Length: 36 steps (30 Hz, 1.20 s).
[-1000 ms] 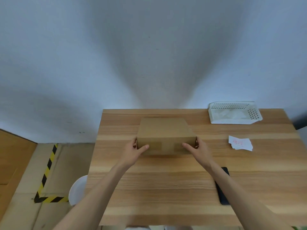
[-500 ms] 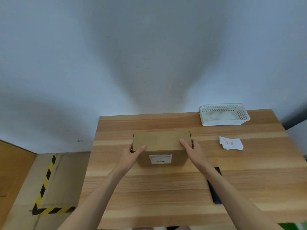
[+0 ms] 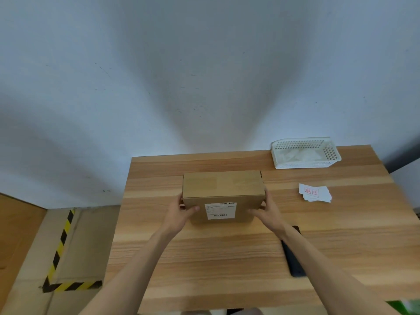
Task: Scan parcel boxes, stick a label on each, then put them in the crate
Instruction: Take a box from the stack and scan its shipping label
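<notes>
At table centre, the left hand point(image 3: 179, 213) grips the nine o'clock end of the plain brown cardboard parcel box point(image 3: 223, 194), its white barcode label point(image 3: 220, 210) facing six o'clock; the right hand point(image 3: 267, 211) grips the three o'clock end. It looks stiff and light: hold both ends.

Shipping label point(image 3: 220, 210) print too small to read, dark device point(image 3: 293, 258) partly under the right forearm (type unclear)

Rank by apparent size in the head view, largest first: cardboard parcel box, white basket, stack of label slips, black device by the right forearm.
1. cardboard parcel box
2. white basket
3 and 4. stack of label slips and black device: unsure, since the right forearm hides part of the device.
</notes>
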Available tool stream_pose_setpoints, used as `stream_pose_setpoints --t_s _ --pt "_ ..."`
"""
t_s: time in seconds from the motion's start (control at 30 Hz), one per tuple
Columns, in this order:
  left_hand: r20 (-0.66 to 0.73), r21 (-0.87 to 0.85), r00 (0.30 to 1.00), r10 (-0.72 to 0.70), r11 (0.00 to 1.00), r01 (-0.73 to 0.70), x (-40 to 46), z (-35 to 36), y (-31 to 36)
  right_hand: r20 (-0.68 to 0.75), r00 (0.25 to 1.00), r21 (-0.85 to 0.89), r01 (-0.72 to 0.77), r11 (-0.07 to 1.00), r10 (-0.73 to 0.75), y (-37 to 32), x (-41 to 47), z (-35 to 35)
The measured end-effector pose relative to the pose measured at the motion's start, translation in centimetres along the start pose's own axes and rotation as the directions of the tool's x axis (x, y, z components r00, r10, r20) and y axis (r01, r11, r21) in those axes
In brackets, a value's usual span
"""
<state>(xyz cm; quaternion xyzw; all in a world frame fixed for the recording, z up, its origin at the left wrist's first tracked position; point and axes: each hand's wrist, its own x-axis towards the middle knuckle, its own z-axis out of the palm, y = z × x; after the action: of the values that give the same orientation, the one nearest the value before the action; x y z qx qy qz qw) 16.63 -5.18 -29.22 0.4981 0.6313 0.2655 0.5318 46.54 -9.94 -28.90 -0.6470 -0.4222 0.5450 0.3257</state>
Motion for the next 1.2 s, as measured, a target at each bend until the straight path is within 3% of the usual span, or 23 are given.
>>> stream_pose_setpoints --t_s 0.2,0.43,0.6,0.8,0.9,0.97,1.03,1.13,1.2 --pt "-0.070 0.020 0.997 -0.029 0.999 0.031 -0.1 0.4 -0.3 -0.193 0.981 -0.101 -0.016 0.995 -0.004 0.5 0.8 0.1" --pt "0.084 0.098 0.985 -0.151 0.985 0.143 -0.5 1.6 -4.2 -0.183 0.971 -0.056 -0.164 0.985 0.151 4.5 0.4 0.9" --pt "0.166 0.073 0.949 -0.267 0.963 0.258 -1.0 2.8 -7.4 -0.190 0.959 -0.165 -0.243 0.956 0.211 8.1 0.6 1.6" --pt "0.149 0.033 0.963 -0.225 0.974 0.223 -0.3 3.9 -8.7 -0.129 0.964 -0.123 -0.247 0.961 0.231 9.2 0.9 1.3" --pt "0.135 -0.003 0.965 -0.226 0.974 0.228 -0.3 4.6 -8.4 -0.203 0.943 -0.213 -0.306 0.928 0.264 10.0 0.7 0.5" --pt "0.118 -0.017 0.967 -0.226 0.973 0.230 -0.6 5.0 -8.2 -0.345 0.913 -0.419 -0.356 0.835 0.216 11.0 0.0 -0.6" --pt "0.101 -0.024 0.968 -0.231 0.972 0.235 -0.7 5.2 -8.2 -0.453 0.879 -0.619 -0.431 0.656 0.150 12.0 -1.3 -1.9" --pt "0.094 -0.033 0.968 -0.232 0.971 0.236 -0.8 5.3 -8.3 -0.523 0.812 -0.688 -0.582 0.433 0.261 13.8 -3.2 -3.4" --pt "0.097 -0.029 0.969 -0.228 0.972 0.232 -0.7 5.2 -8.4 -0.535 0.782 -0.703 -0.622 0.345 0.321 14.9 -4.0 -3.8"
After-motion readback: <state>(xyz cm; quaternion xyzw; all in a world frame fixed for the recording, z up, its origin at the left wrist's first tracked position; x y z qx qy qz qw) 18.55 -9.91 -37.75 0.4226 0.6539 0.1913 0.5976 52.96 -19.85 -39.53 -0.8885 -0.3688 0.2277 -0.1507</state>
